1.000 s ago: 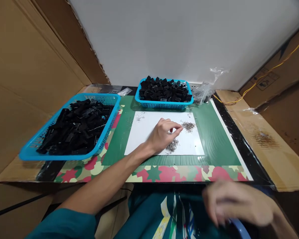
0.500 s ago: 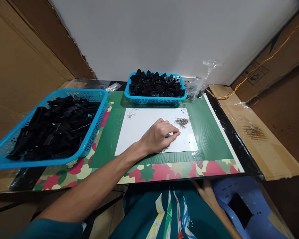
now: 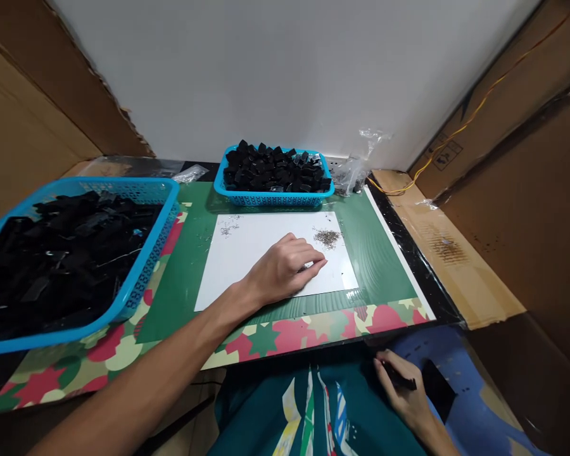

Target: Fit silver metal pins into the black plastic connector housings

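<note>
My left hand (image 3: 287,269) rests over a white sheet (image 3: 261,237), thumb and fingertips pinched together; whatever sits in the pinch is too small to make out. Just beyond those fingertips lies a pile of tiny brownish metal pieces (image 3: 327,238), and a thinner scatter of tiny pieces (image 3: 228,228) is at the sheet's far left corner. Below the table's front edge, my right hand (image 3: 406,386) is closed around a small black piece (image 3: 399,376), its exact kind unclear.
A large blue basket (image 3: 154,253) of black parts stands on the left. A smaller blue basket (image 3: 275,197) of black pieces is at the back, beside a clear plastic bag (image 3: 349,176). Cardboard (image 3: 475,272) borders the right; a blue plastic chair (image 3: 460,361) is below.
My right hand has risen from under the table edge, and a black piece now shows in it. My left hand keeps its pinch over the sheet. The view has shifted right.
</note>
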Demonstrator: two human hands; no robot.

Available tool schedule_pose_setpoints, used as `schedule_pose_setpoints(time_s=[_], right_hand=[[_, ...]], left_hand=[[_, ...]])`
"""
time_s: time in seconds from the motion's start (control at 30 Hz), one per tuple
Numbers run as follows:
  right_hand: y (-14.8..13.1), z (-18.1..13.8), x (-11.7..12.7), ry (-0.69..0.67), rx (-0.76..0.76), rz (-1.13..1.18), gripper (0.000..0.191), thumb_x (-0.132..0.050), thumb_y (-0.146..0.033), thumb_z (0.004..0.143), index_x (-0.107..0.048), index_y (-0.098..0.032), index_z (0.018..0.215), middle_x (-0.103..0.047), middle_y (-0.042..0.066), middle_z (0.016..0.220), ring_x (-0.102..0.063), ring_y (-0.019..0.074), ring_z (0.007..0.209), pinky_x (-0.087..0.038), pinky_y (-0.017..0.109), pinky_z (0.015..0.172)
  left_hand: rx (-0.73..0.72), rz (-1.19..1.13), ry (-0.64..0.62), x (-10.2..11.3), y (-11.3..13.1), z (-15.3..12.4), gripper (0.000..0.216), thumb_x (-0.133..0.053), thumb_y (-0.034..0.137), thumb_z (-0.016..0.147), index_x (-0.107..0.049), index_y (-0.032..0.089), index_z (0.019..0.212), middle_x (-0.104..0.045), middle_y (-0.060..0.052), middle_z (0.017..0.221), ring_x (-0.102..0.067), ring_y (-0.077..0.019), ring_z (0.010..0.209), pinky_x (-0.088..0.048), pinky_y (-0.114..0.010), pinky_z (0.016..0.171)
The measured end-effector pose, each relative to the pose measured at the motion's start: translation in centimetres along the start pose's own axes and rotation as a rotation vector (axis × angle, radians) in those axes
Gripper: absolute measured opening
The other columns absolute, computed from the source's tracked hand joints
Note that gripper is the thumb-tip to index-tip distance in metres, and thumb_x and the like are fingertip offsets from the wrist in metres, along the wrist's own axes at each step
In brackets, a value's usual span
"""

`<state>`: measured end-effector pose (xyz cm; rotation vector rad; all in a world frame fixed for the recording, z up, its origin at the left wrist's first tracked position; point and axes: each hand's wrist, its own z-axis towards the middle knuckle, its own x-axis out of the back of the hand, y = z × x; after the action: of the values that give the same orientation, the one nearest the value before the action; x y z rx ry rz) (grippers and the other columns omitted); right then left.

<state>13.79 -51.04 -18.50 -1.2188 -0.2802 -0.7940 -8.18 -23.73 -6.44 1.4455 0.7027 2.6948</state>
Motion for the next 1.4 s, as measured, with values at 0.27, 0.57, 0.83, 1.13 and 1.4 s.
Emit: schedule_pose_setpoints(time_s=[0.27, 0.57, 0.83, 1.13, 1.4], right_hand=[[-9.0, 7.6, 2.7, -0.011, 0.289, -0.004, 0.009, -0.067, -0.025, 0.093, -0.066, -0.028, 0.102, -0.07, -0.001, 0.067, -0.066, 0.0186, 0.052, -0.054, 0.029, 0.052], [-9.1, 19.3, 1.3, -0.092, 0.468, 0.129, 0.03, -0.079, -0.034, 0.091, -0.069, -0.024, 0.117, -0.072, 0.002, 0.079, -0.066, 0.0166, 0.061, -0.052, 0.027, 0.05], [-9.6, 24.6, 0.2, -0.151, 0.673, -0.006, 0.03, -0.078, -0.041, 0.092, -0.072, -0.024, 0.115, -0.072, 0.001, 0.076, -0.066, 0.0149, 0.061, -0.053, 0.027, 0.06], [-7.9, 27.4, -2.4, -0.251, 0.759, -0.002, 0.033, -0.071, -0.041, 0.097, -0.066, -0.022, 0.124, -0.074, 0.003, 0.084, -0.064, 0.0152, 0.065, -0.048, 0.025, 0.061], [-6.3, 26.7, -2.8, -0.295, 0.647, -0.001, 0.036, -0.067, -0.029, 0.096, -0.062, -0.021, 0.131, -0.072, 0.001, 0.085, -0.06, 0.0133, 0.063, -0.045, 0.024, 0.06]], left_hand=[[0.155, -0.486, -0.098, -0.2, 2.0, 0.4, 0.024, -0.063, 0.033, 0.101, -0.08, 0.016, 0.094, -0.078, -0.005, 0.083, -0.063, -0.0134, 0.069, -0.047, -0.031, 0.073], [0.357, -1.375, -0.146, -0.2, 2.8, 0.1, 0.05, -0.072, 0.052, 0.094, -0.066, 0.02, 0.133, -0.073, -0.012, 0.11, -0.068, -0.015, 0.077, -0.054, -0.028, 0.074], [0.505, -1.409, 0.149, 0.0, 2.2, 0.3, 0.041, -0.083, 0.045, 0.087, -0.067, 0.015, 0.108, -0.07, -0.007, 0.095, -0.059, -0.0096, 0.066, -0.049, -0.025, 0.065], [0.585, -1.305, 0.294, 0.3, 1.0, 0.2, 0.036, -0.084, 0.04, 0.086, -0.071, 0.015, 0.109, -0.072, -0.01, 0.109, -0.068, -0.0161, 0.091, -0.056, -0.028, 0.081], [0.589, -1.253, 0.239, -0.5, 1.0, 0.3, 0.032, -0.079, 0.039, 0.091, -0.077, 0.014, 0.11, -0.077, -0.012, 0.111, -0.073, -0.0212, 0.098, -0.061, -0.035, 0.09]])
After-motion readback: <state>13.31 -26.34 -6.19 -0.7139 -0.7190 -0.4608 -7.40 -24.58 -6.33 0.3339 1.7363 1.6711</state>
